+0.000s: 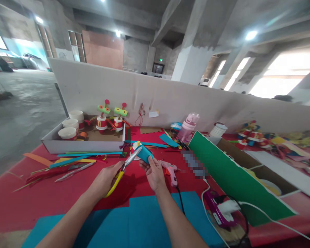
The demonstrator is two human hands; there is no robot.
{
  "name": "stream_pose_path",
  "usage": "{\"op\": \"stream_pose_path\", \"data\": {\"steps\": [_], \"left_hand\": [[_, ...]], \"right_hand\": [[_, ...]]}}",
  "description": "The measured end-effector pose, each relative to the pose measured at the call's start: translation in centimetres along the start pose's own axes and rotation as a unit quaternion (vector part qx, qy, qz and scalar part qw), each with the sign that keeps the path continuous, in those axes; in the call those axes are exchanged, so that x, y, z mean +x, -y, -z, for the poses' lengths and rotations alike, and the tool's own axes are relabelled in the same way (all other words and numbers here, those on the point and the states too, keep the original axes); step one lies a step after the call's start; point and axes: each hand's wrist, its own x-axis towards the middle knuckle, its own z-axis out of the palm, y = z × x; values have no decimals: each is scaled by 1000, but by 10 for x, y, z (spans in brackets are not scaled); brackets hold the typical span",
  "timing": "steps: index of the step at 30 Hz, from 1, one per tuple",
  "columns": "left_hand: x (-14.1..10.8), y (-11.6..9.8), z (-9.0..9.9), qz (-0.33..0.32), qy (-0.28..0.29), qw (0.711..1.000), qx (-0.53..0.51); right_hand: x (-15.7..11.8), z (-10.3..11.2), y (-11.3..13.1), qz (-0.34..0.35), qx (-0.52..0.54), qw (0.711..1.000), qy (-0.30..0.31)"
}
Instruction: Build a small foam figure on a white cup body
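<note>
My left hand [105, 179] is closed round the yellow handles of a pair of scissors [116, 184]. Their metal blades point up and to the right, reaching the near end of a blue paper roll [145, 154]. I cannot tell whether the blades touch the paper. My right hand [154, 173] grips that roll between thumb and fingers. Behind the blades, partly hidden, stands a paper-cup figure [134, 147] with a dark coiled arm. Just right of my right hand lies a pink hot glue gun [172, 171], its small red light on.
A white box [82, 146] at the back left holds paper cups and two cup figures. Paper strips [74, 160] lie before it. On the right are a green panel [232, 179], a purple power strip [219, 208] with cables, and a pink bottle [188, 126]. Blue sheets [113, 227] lie in front.
</note>
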Motion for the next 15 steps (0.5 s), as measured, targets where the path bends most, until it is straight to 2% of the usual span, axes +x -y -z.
{"op": "stream_pose_path", "data": {"steps": [6,15], "left_hand": [[1,4,0,7,-27,1000,-10],[0,6,1,15,-29,999,-10]], "right_hand": [[-1,0,-4,4,-16,1000,17],[1,3,-4,5,-18,1000,8]]}}
